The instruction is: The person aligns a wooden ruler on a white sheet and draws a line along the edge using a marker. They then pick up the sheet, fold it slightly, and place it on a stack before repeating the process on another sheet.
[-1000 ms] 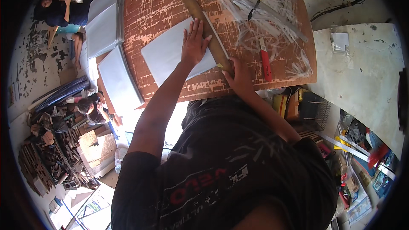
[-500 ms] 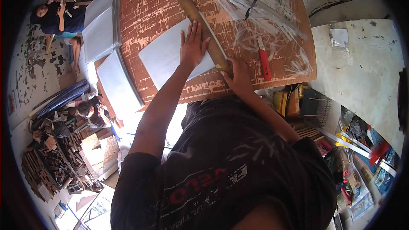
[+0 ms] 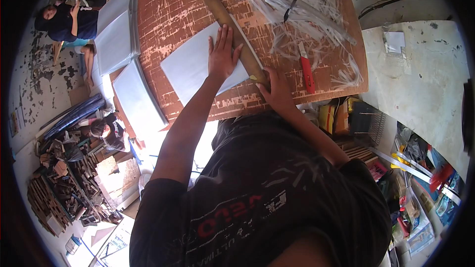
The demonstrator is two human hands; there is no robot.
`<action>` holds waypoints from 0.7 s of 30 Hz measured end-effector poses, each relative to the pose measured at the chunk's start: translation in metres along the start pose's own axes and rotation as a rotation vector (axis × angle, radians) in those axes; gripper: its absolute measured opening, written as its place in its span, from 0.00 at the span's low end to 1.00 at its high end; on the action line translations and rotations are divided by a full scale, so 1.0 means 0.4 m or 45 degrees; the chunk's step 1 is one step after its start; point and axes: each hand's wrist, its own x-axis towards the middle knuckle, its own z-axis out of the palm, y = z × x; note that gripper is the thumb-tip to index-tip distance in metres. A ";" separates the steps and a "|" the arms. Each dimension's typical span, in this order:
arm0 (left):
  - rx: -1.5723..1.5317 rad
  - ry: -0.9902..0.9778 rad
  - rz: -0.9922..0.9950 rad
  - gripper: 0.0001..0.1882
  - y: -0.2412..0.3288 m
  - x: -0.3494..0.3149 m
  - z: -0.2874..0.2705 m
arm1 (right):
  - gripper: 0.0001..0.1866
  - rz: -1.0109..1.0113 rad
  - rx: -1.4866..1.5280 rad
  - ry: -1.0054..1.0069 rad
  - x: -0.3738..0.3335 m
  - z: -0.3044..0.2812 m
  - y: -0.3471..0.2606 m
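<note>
My left hand lies flat, fingers stretched out, on a whitish translucent sheet or stack of sheets on the worn brown work table. Its fingertips and thumb reach the edge of a long brown wooden strip, which lies slantwise along the sheets' right side. At the strip's near end, my right hand is closed, with thumb and fingers on either side of it. To the right rests a red cutter knife, blade out, touched by neither hand. A second knife, black and yellow, lies farther off.
Clear plastic offcuts heap at the far right of the table. Stacks of translucent sheets line its left edge. A pale panel stands at right. Two other people, one in dark clothing, are at left near piled wood scraps.
My hands, the sheets and the wooden strip stay in place. The person at lower left has shifted slightly, head and arm moving.
</note>
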 end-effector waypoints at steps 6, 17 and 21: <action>-0.003 0.017 0.007 0.38 -0.001 0.000 -0.002 | 0.29 0.014 0.015 -0.018 0.002 -0.003 -0.003; -0.027 0.049 0.020 0.37 0.001 -0.002 -0.001 | 0.28 -0.096 -0.028 0.094 0.000 0.006 0.007; -0.021 0.030 0.013 0.37 0.003 -0.002 -0.004 | 0.28 -0.094 -0.012 0.103 -0.001 0.007 0.007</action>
